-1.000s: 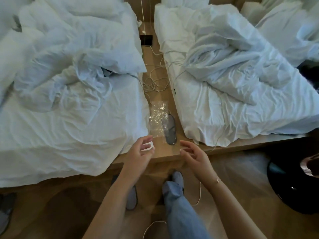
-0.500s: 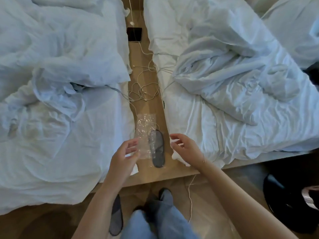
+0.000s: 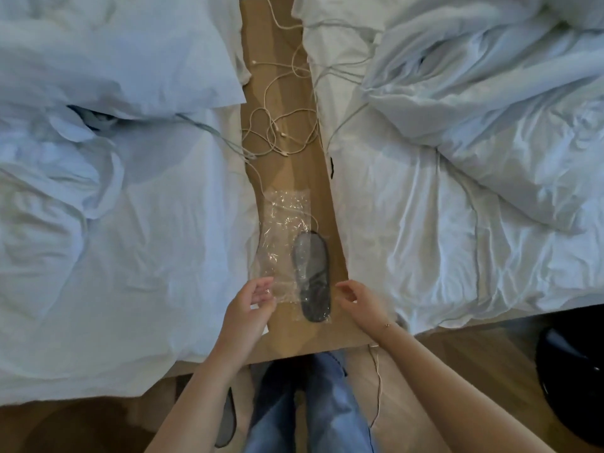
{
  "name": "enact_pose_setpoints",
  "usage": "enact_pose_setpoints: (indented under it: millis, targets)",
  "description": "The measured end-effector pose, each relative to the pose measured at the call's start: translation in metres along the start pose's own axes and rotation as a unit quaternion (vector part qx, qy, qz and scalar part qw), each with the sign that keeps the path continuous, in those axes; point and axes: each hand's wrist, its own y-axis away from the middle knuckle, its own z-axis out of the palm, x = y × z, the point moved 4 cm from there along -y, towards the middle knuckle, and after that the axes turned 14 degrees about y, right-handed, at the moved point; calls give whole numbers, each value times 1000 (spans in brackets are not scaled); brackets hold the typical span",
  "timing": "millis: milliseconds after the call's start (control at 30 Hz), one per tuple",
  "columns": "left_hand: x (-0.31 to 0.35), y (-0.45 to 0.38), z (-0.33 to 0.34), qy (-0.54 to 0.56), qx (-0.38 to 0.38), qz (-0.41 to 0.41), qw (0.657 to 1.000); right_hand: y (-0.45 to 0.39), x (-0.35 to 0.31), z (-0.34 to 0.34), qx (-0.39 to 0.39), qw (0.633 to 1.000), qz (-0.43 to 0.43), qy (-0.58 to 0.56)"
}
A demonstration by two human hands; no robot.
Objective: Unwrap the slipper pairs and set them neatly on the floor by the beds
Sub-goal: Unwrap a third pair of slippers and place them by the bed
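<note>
Dark slipper (image 3: 312,276) half inside clear wrapper (image 3: 287,243) on the wooden ledge (image 3: 284,165) between beds; left hand (image 3: 251,305) fingers touching wrapper edge, loosely curled; right hand (image 3: 362,302) relaxed, empty, beside it; unwrapping unfinished; another slipper (image 3: 227,420) already on floor.

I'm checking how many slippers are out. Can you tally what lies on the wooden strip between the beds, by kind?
Dark slipper: 1, partly in the wrap
Clear plastic wrap: 1
White cables: a tangle, number unclear
Total: 2 things plus the cables
</note>
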Motion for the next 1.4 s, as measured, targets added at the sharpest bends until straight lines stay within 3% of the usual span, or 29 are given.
enact_pose_setpoints:
  millis: [267, 500, 600, 833, 967, 1100, 1233, 1400]
  targets:
    - [-96, -124, 9, 23, 42, -47, 998, -161, 73, 109, -10, 983, 152, -104]
    - [-138, -159, 13, 31, 56, -81, 995, -208, 98, 161, 38, 970, 212, -111]
    - [-136, -162, 15, 33, 52, -82, 995, -214, 104, 163, 19, 969, 224, -106]
    - [-97, -150, 15, 33, 46, -58, 997, -195, 92, 133, -49, 973, 201, -103]
    - [-69, -124, 21, 0, 15, -38, 999, -159, 58, 89, 19, 982, 163, -94]
    - [-35, -89, 26, 2, -12, -13, 1000, -104, 15, 36, 128, 988, 67, -47]
    - [5, -47, 23, 9, -3, 14, 1000, -41, -14, -21, 189, 974, 35, -122]
    - [68, 13, 27, 26, -23, 62, 997, 41, -33, -81, 184, 972, 13, -147]
